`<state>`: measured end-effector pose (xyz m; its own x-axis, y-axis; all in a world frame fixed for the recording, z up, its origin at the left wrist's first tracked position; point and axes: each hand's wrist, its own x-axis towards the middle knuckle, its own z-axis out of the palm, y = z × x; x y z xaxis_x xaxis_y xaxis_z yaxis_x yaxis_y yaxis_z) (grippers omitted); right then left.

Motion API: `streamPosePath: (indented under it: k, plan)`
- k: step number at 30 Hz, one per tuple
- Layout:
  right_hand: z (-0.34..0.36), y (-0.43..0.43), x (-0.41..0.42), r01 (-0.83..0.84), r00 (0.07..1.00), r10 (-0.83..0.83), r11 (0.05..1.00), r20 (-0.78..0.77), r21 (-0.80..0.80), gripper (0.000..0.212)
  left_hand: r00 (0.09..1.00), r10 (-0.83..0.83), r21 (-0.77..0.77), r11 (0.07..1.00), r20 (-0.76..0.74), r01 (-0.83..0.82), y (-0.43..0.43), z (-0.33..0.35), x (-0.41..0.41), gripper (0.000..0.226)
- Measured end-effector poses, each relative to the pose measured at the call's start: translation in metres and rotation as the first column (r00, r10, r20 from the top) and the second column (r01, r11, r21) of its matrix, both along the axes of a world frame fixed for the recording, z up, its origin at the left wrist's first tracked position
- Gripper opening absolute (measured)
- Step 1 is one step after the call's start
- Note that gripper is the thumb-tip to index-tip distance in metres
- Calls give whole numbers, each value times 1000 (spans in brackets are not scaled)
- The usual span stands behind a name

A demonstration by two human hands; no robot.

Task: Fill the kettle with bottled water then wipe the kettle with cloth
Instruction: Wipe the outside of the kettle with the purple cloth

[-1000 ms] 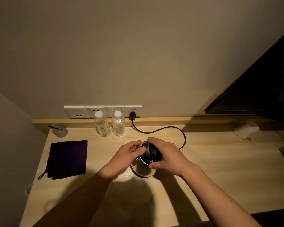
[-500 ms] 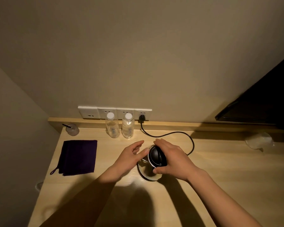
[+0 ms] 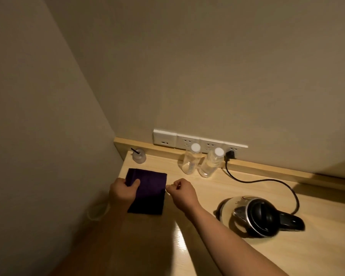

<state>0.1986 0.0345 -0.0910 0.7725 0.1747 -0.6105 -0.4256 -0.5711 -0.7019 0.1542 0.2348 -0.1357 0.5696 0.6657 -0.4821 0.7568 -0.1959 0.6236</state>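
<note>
A folded dark purple cloth [image 3: 149,191] lies flat on the wooden desk [image 3: 187,246] near the left wall. My left hand [image 3: 124,191] grips its left edge, thumb on top. My right hand [image 3: 181,191] hovers at the cloth's right edge with fingers curled, pinching at or just beside the edge. The steel kettle [image 3: 253,216] with a black lid and handle stands on the desk to the right, lid down, untouched. Two clear water bottles [image 3: 189,162] [image 3: 210,164] with white caps stand by the back ledge.
A row of white wall sockets [image 3: 199,140] runs behind the bottles, with a black plug and cord [image 3: 267,181] curving round to the kettle. A small clear cup with a black stick [image 3: 138,155] sits in the back left corner. The wall is close on the left.
Both hands have left the kettle and moved left to the purple cloth. The left hand has taken hold of its edge. The view has swung left, so the kettle now sits at right.
</note>
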Motion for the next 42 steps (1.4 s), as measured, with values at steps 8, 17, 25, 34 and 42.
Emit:
streamPosePath:
  k: [8,17,25,34,42]
  plan:
    - [-73,62,14,162,962,-204,962,-183,-220,26,922,-242,137,946,-301,293,20,-38,13,81]
    - [-80,78,9,306,948,-310,950,-69,-64,18,960,-230,-124,969,-160,212,31,-57,26,43]
    - [-16,29,14,352,934,-352,868,-65,350,20,971,-75,-644,736,227,208,26,13,13,38]
    - [92,-75,2,339,916,-396,680,-64,650,27,962,197,-979,-27,191,200,-81,84,13,75]
    - [120,-148,-6,383,884,-467,672,-39,633,27,968,169,-980,-41,184,194,-173,106,21,83]
